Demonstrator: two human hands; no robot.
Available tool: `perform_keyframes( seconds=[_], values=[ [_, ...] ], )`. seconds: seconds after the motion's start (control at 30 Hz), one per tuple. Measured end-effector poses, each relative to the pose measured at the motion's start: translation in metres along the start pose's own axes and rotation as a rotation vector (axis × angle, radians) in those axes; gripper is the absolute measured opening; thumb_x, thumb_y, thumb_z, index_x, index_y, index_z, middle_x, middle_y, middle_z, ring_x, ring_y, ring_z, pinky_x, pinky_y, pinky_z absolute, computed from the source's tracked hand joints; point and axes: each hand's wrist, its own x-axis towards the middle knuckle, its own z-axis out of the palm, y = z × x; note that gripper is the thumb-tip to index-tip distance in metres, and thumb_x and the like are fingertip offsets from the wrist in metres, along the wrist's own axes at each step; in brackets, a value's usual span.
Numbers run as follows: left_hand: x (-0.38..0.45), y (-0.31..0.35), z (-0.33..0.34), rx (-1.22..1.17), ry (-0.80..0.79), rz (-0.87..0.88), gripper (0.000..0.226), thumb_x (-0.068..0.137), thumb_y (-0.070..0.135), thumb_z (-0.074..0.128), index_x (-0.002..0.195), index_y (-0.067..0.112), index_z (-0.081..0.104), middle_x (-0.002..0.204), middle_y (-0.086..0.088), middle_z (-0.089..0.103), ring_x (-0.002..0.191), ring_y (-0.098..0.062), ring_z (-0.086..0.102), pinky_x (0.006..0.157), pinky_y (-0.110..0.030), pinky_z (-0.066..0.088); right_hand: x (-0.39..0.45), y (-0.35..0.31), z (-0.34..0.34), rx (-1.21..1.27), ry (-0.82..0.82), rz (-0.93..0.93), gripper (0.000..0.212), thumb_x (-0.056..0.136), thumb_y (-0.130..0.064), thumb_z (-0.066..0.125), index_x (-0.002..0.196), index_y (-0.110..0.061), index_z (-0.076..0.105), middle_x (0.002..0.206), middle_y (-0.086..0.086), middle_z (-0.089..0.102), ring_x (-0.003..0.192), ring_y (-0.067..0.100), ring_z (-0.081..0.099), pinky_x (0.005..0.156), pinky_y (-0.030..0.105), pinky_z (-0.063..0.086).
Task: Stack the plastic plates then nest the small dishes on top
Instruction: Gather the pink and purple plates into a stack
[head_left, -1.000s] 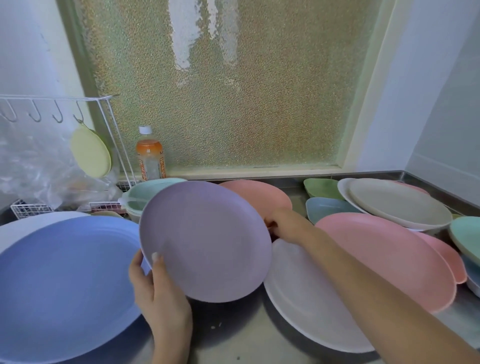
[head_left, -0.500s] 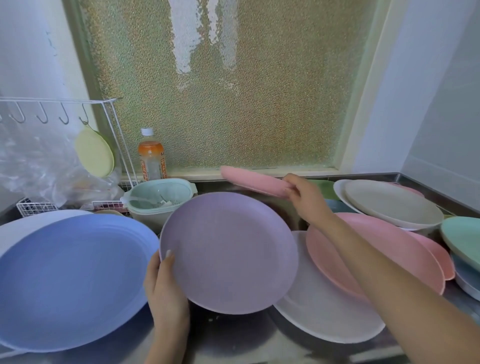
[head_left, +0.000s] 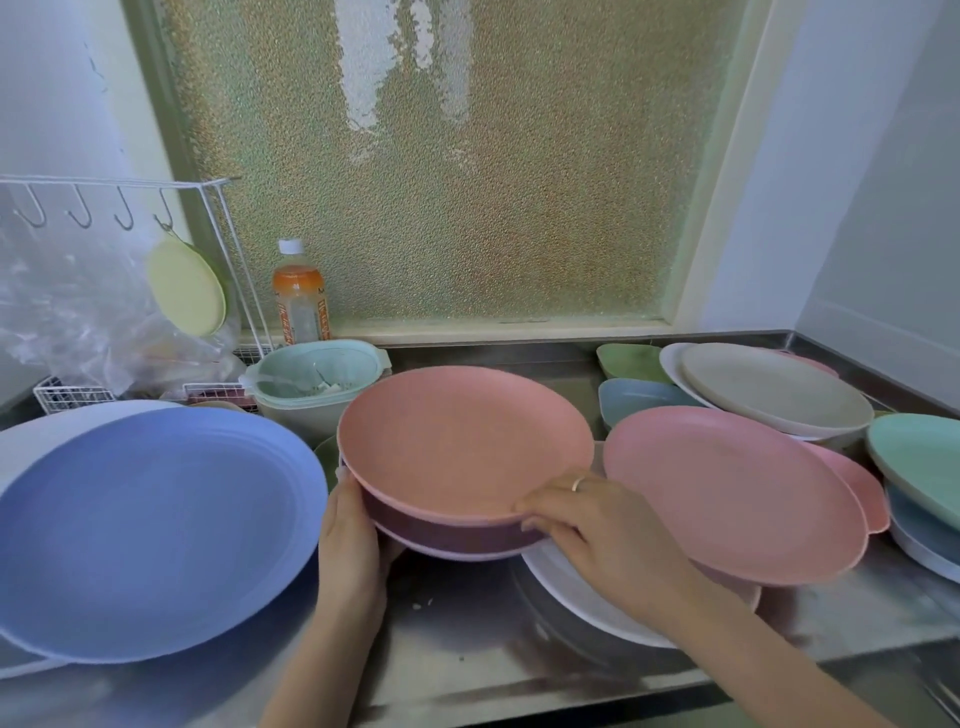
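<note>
A salmon-pink plate (head_left: 462, 441) lies on top of the purple plate (head_left: 457, 538), both held above the steel counter. My left hand (head_left: 350, 540) grips the purple plate's left rim from below. My right hand (head_left: 597, 525) holds the pink plate's front right rim, fingers curled over the edge. A large blue plate (head_left: 150, 530) lies at the left on a white one. A pink plate (head_left: 727, 488) rests on a white plate (head_left: 576, 587) at the right. Small green (head_left: 626, 361) and blue (head_left: 634, 400) dishes sit behind it.
A beige plate (head_left: 774, 389) and a mint plate (head_left: 919, 457) are stacked at the far right. A mint container (head_left: 317, 379), an orange drink bottle (head_left: 300, 299) and a white wire rack (head_left: 130, 208) with a yellow lid stand at the back left, under the frosted window.
My right hand lifted the salmon-pink plate from the back and set it onto the purple plate. My left hand shifted the purple plate to the right and levelled it.
</note>
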Motion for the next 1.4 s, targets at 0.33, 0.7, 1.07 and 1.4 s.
perform_keyframes(
  seconds=[0.33, 0.7, 1.07, 1.4],
  values=[
    [-0.001, -0.001, 0.001, 0.008, -0.090, 0.026, 0.032, 0.098, 0.041, 0.037, 0.121, 0.037, 0.059, 0.117, 0.006, 0.067, 0.103, -0.015, 0.064, 0.071, -0.036, 0.054, -0.007, 0.010, 0.006, -0.048, -0.108, 0.034, 0.025, 0.091, -0.032, 0.044, 0.096, -0.028, 0.068, 0.097, -0.011, 0.071, 0.099, 0.011, 0.056, 0.092, 0.030, 0.028],
    [0.009, -0.005, 0.001, 0.122, -0.132, 0.094, 0.045, 0.096, 0.040, 0.033, 0.139, 0.053, 0.031, 0.139, 0.013, 0.049, 0.121, -0.020, 0.054, 0.069, -0.035, 0.055, -0.002, 0.017, 0.001, 0.133, -0.281, 0.082, 0.020, 0.091, -0.038, 0.049, 0.098, -0.029, 0.065, 0.101, -0.015, 0.065, 0.097, 0.005, 0.053, 0.093, 0.026, 0.034],
    [0.009, -0.005, -0.004, 0.185, -0.119, 0.066, 0.038, 0.092, 0.046, 0.035, 0.129, 0.043, 0.046, 0.128, 0.008, 0.059, 0.114, -0.020, 0.059, 0.066, -0.033, 0.054, 0.053, 0.046, 0.033, -0.037, -0.006, 0.614, 0.056, 0.088, -0.002, 0.036, 0.143, 0.002, 0.023, 0.152, 0.020, 0.023, 0.141, 0.029, 0.021, 0.114, 0.035, 0.019],
    [0.004, -0.006, -0.003, 0.092, -0.180, 0.085, 0.041, 0.098, 0.052, 0.030, 0.138, 0.048, 0.035, 0.134, 0.011, 0.055, 0.117, -0.016, 0.057, 0.075, -0.035, 0.055, 0.046, 0.047, 0.027, 0.053, 0.079, 0.568, 0.060, 0.078, 0.016, 0.036, 0.133, -0.005, 0.046, 0.146, 0.015, 0.039, 0.132, 0.030, 0.038, 0.104, 0.030, 0.026]
  ],
)
